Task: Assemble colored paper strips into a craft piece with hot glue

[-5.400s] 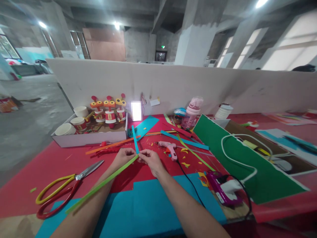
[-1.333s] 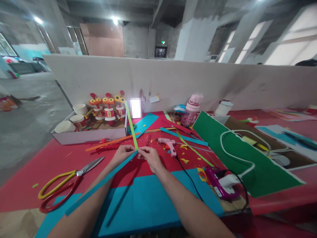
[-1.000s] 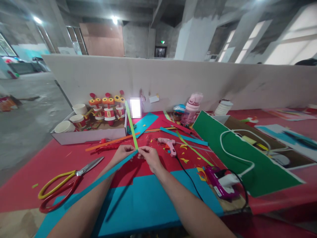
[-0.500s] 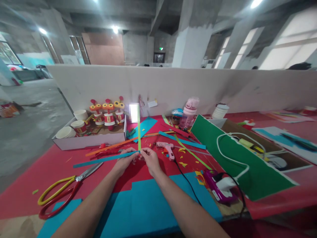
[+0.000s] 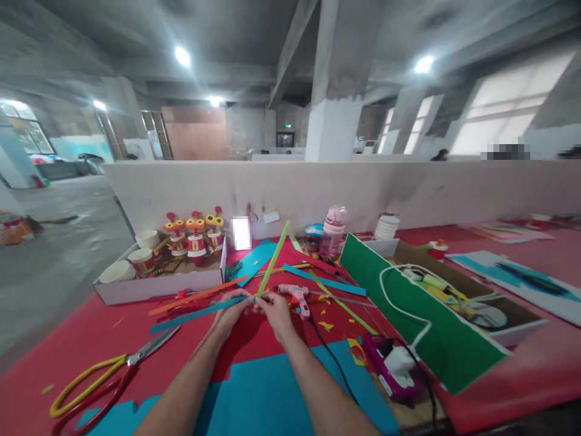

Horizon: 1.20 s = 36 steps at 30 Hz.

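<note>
My left hand [image 5: 233, 310] and right hand [image 5: 276, 312] pinch the green strip [image 5: 275, 259] and blue strip [image 5: 195, 316] where they meet, above the red table [image 5: 68, 348]. Only that join looks worked; my grip hides any folds. Most of both strips runs out long and flat, apparently unworked.

We look through one head-worn camera, facing forward and down across the red tabletop [image 5: 91, 339]. Our left hand [image 5: 236, 307], towards seven o'clock, and right hand [image 5: 275, 310], near six, lie close before us; our view runs past the white partition [image 5: 290, 188] towards twelve o'clock, up to the ceiling [image 5: 236, 36].
</note>
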Tool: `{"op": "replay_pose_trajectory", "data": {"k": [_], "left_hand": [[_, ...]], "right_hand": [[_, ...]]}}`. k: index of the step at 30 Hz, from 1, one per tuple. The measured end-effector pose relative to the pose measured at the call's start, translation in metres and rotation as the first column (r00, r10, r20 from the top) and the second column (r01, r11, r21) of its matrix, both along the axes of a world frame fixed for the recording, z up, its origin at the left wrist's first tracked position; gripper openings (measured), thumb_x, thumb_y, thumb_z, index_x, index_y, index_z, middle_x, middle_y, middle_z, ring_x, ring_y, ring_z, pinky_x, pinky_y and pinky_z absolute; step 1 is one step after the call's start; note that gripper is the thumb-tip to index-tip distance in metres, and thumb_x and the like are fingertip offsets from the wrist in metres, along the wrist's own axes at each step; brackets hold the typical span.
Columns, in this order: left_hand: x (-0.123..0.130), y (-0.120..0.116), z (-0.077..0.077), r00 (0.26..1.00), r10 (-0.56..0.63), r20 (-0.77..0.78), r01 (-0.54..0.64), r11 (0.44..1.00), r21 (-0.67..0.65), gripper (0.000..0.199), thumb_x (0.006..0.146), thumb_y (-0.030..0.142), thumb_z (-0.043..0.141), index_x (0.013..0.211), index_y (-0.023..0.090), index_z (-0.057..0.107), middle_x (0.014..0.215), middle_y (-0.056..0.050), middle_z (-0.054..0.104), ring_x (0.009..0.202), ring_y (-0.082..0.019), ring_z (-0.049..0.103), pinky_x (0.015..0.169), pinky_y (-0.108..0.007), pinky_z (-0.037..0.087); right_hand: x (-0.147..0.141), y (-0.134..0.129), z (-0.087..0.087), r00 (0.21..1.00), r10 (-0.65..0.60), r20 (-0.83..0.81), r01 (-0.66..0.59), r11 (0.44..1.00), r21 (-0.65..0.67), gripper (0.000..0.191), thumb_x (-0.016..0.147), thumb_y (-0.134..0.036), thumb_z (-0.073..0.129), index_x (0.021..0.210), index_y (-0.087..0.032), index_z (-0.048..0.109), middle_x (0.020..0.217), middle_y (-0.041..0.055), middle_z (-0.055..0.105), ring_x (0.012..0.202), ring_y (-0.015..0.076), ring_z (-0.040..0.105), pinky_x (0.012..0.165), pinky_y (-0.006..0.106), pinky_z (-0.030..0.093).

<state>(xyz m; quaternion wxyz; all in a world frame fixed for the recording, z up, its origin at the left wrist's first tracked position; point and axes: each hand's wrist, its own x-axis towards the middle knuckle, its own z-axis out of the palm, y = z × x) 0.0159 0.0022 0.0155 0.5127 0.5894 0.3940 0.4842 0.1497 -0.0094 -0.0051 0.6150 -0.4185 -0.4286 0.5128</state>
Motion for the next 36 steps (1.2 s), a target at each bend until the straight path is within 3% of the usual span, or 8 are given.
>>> {"op": "replay_pose_trajectory", "data": {"k": [13,19,24,27,36], "left_hand": [[-0.007,0.000,-0.011,0.992,0.077,0.097,-0.073,0.996,-0.043,0.026,0.069,0.038,0.070,0.066,0.014,0.061,0.055,0.000,0.059,0.050,-0.010,0.051,0.051,-0.022,0.040],[-0.009,0.001,-0.010,0.978,0.107,0.180,-0.085,0.988,-0.127,0.028,0.068,0.038,0.070,0.066,0.012,0.059,0.056,-0.001,0.060,0.051,-0.011,0.053,0.053,-0.023,0.042],[-0.008,-0.002,-0.008,0.973,-0.017,0.231,0.036,0.996,-0.078,0.026,0.067,0.035,0.071,0.078,0.013,0.061,0.062,0.000,0.059,0.052,-0.009,0.052,0.052,-0.022,0.041],[-0.006,-0.001,-0.011,0.981,-0.089,0.174,0.100,0.993,-0.058,0.025,0.067,0.033,0.071,0.077,0.013,0.062,0.059,0.000,0.057,0.054,-0.011,0.052,0.054,-0.022,0.042],[-0.010,0.002,-0.014,0.997,-0.046,0.070,0.046,0.999,-0.006,0.022,0.070,0.031,0.068,0.063,0.014,0.056,0.055,0.001,0.056,0.051,-0.010,0.049,0.053,-0.021,0.036]], "right_hand": [[-0.007,-0.007,0.004,0.993,0.028,-0.112,-0.038,0.996,-0.083,0.035,0.056,-0.042,0.076,0.074,-0.015,0.062,0.058,-0.0004,0.063,0.055,0.0137,0.061,0.062,0.030,0.053],[-0.009,-0.010,0.008,0.969,0.084,-0.230,-0.124,0.979,-0.163,0.035,0.052,-0.033,0.080,0.072,-0.014,0.060,0.062,0.0001,0.063,0.057,0.0131,0.063,0.067,0.029,0.054],[-0.008,-0.006,0.004,0.959,-0.030,-0.280,-0.023,0.983,-0.183,0.032,0.049,-0.027,0.081,0.070,-0.014,0.060,0.061,-0.0034,0.060,0.057,0.0094,0.059,0.061,0.023,0.054],[-0.009,-0.006,0.001,0.959,-0.029,-0.281,-0.019,0.985,-0.169,0.031,0.051,-0.027,0.080,0.071,-0.014,0.061,0.061,-0.0026,0.060,0.057,0.0095,0.059,0.061,0.024,0.054],[-0.006,-0.009,0.005,0.995,0.050,-0.088,-0.064,0.985,-0.161,0.030,0.057,-0.034,0.076,0.072,-0.013,0.063,0.057,-0.0008,0.062,0.052,0.0106,0.059,0.055,0.023,0.051]]}}
